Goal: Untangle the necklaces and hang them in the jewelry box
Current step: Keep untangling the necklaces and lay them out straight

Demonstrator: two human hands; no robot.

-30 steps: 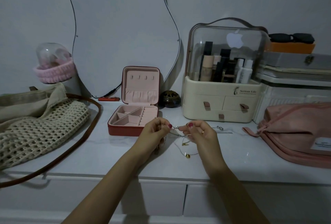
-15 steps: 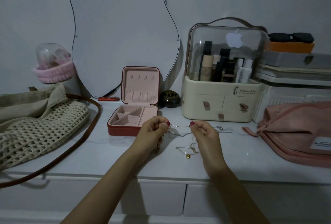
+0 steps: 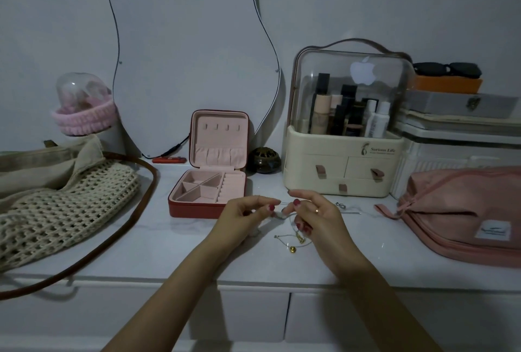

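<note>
Fingers [image 3: 271, 207] of the left hand [image 3: 242, 217] are pinching a thin chain of the necklaces [image 3: 293, 239], and the right hand [image 3: 315, 215] is pinching it close by, just above the bench [image 3: 112, 256] near its front edge. Loose loops are lying under the right hand, in front of the open jewelry box [image 3: 208, 191]. Easing strands apart gently (not tugging) should be serving best here. Where the knot sits is staying hard to make out.

A red jewelry box [image 3: 208, 208] with pale pink lining sits at centre frame on a white surface [image 3: 158, 250]; gold necklaces [image 3: 293, 240] lie below it, a cream open-weave bag [image 3: 56, 210] at left, a pink pouch [image 3: 462, 210] at right.
</note>
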